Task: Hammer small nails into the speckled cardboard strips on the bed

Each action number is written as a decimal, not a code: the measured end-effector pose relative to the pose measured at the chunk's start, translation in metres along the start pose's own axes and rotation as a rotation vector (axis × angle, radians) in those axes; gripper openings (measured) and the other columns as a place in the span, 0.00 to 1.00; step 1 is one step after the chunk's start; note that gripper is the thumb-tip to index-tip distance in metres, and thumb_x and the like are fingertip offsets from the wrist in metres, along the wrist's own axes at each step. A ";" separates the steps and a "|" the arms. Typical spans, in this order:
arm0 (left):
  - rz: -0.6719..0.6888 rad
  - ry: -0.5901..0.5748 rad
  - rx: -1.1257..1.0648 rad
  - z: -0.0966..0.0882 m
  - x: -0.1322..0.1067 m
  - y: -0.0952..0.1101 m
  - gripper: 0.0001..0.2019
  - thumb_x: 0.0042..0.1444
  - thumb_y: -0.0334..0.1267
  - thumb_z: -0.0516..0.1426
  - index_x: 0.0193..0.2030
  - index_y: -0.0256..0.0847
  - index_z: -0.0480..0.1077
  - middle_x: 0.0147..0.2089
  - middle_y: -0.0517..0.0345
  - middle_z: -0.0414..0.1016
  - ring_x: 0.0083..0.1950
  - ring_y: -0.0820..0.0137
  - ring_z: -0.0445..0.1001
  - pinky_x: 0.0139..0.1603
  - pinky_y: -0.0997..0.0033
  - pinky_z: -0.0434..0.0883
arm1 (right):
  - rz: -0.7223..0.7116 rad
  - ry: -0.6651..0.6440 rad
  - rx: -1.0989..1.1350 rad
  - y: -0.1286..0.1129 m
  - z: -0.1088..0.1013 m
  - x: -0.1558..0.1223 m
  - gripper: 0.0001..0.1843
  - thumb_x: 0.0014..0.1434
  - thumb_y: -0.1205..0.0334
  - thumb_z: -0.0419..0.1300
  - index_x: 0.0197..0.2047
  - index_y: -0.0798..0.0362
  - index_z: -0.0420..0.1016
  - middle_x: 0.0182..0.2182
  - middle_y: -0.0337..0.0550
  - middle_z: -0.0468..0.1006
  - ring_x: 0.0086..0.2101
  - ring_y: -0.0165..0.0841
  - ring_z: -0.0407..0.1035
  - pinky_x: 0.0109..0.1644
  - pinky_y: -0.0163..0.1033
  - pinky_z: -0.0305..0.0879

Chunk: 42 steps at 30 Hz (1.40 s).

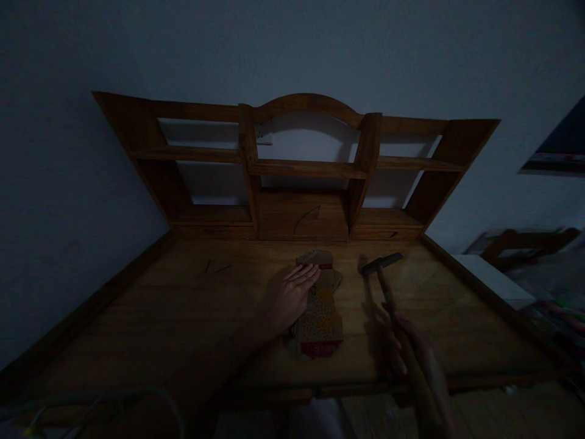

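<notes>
Hammer (393, 303) held low over table (183, 305), right hand (414, 356) wrapped round its handle. Left hand (292, 299) flat and open, pressing flattened carton (320, 320) mid-table. Looks poised for a blow; any strike needs fingers clear.

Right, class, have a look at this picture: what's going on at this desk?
In dim light, a person is at a wooden desk with a shelf unit along its back. Their left hand lies open and flat on a flattened cardboard box in the middle of the desktop. Their right hand grips the wooden handle of a hammer, whose head points toward the shelves, just right of the cardboard. Whether the head touches the desk cannot be told.
</notes>
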<state>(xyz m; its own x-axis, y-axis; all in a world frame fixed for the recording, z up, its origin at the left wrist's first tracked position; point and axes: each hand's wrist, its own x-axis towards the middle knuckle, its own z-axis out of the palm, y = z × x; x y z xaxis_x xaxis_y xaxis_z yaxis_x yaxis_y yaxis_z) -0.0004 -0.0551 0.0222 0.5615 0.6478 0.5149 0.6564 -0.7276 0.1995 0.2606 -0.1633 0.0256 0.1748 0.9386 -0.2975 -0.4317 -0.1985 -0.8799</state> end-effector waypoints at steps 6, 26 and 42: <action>-0.009 0.005 0.037 0.001 -0.002 0.002 0.31 0.52 0.22 0.46 0.65 0.41 0.54 0.66 0.55 0.57 0.66 0.69 0.54 0.68 0.58 0.53 | 0.004 0.000 0.005 0.001 0.002 -0.001 0.20 0.52 0.49 0.59 0.43 0.53 0.71 0.14 0.30 0.63 0.09 0.24 0.54 0.09 0.30 0.47; 0.070 0.106 -0.135 0.003 -0.004 0.003 0.26 0.50 0.21 0.46 0.54 0.41 0.69 0.55 0.57 0.71 0.57 0.71 0.69 0.60 0.63 0.67 | 0.035 -0.033 0.016 0.001 0.001 0.000 0.18 0.52 0.49 0.59 0.41 0.54 0.72 0.14 0.31 0.64 0.09 0.24 0.53 0.09 0.30 0.49; -0.326 0.397 -0.364 -0.016 0.003 -0.003 0.21 0.58 0.25 0.46 0.52 0.45 0.70 0.50 0.55 0.71 0.51 0.70 0.70 0.53 0.65 0.69 | 0.015 0.038 -0.008 0.002 -0.003 0.005 0.18 0.50 0.49 0.61 0.38 0.53 0.71 0.14 0.30 0.63 0.09 0.24 0.54 0.10 0.29 0.48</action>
<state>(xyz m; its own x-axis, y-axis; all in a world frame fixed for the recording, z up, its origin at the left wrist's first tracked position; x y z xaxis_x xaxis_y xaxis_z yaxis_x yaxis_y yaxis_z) -0.0088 -0.0545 0.0360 0.0856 0.7667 0.6362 0.5095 -0.5825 0.6334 0.2635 -0.1599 0.0214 0.2023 0.9241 -0.3244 -0.4274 -0.2147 -0.8782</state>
